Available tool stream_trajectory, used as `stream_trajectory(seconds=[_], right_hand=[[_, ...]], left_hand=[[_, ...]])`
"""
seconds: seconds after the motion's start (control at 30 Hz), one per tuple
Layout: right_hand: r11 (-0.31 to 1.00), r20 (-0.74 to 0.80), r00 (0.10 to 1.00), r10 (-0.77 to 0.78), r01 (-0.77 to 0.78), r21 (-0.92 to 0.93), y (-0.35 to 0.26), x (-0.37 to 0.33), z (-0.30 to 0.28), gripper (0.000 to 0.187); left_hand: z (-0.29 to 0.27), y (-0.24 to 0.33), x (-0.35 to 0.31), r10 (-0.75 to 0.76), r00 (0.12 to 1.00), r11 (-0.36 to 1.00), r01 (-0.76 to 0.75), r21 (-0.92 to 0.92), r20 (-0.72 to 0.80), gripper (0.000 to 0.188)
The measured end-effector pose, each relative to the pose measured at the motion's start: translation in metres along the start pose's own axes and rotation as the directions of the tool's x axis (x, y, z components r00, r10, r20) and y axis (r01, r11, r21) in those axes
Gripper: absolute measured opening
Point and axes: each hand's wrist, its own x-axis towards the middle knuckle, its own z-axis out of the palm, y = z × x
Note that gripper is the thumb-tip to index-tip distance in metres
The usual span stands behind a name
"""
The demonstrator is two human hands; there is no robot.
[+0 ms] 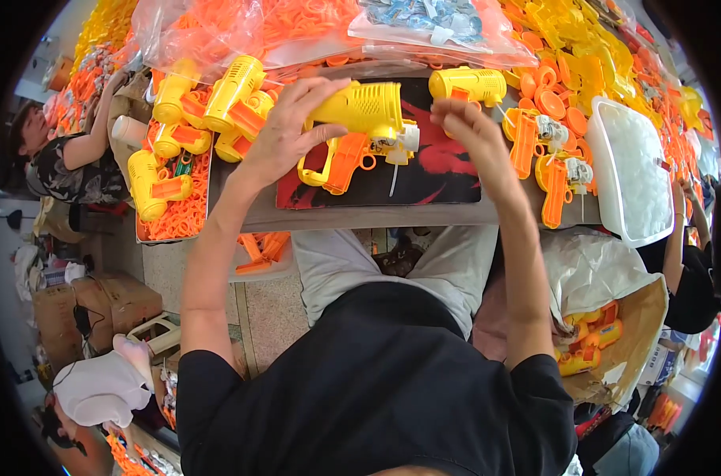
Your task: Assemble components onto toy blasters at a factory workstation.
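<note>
My left hand [285, 131] grips the rear of a toy gun [364, 107], its thumb below and fingers above. The toy has a yellow vented barrel, an orange grip and an exposed whitish mechanism with a thin pale wire hanging down. It is over a black and red mat [448, 178]. My right hand [479, 135] is apart from that toy, fingers loosely stretched and slightly blurred, with nothing visible in them. Just beyond it lies another yellow toy body [467, 83]. Two orange-gripped yellow parts with mechanisms [565, 174] rest to the right.
Several yellow toy guns [235, 91] are piled left over a box of orange rings [178, 214]. Bags of orange parts [305, 28] and blue pieces [424, 20] lie behind. A translucent white tub [630, 174] stands right, above an open sack [614, 270]. Co-workers are at both sides.
</note>
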Motion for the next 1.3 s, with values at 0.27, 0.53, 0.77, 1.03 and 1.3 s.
stream_trajectory(seconds=[0.27, 0.53, 0.77, 1.03, 1.3], right_hand=[[0.921, -0.138, 0.964, -0.226, 0.165, -0.352, 0.061, -0.017, 0.051, 0.082], [0.911, -0.064, 0.979, -0.196, 0.157, -0.382, 0.067, 0.001, 0.040, 0.090], [0.919, -0.068, 0.972, -0.224, 0.188, -0.347, 0.068, 0.001, 0.040, 0.086], [0.916, -0.073, 0.970, -0.234, 0.194, -0.351, 0.064, 0.000, 0.040, 0.084], [0.922, -0.061, 0.973, -0.224, 0.191, -0.338, 0.060, -0.003, 0.039, 0.084]], left_hand=[[0.046, -0.023, 0.020, 0.120, 0.967, 0.972, -0.160, 0.169, 0.224, 0.057], [0.057, -0.007, 0.070, 0.075, 0.810, 0.991, -0.127, 0.049, 0.582, 0.075], [0.044, 0.004, 0.087, -0.042, 0.756, 0.979, -0.098, 0.176, 0.653, 0.073], [0.049, -0.001, 0.076, 0.043, 0.763, 0.971, -0.184, 0.153, 0.645, 0.078], [0.043, 0.010, 0.085, 0.041, 0.756, 0.950, -0.233, 0.209, 0.653, 0.069]])
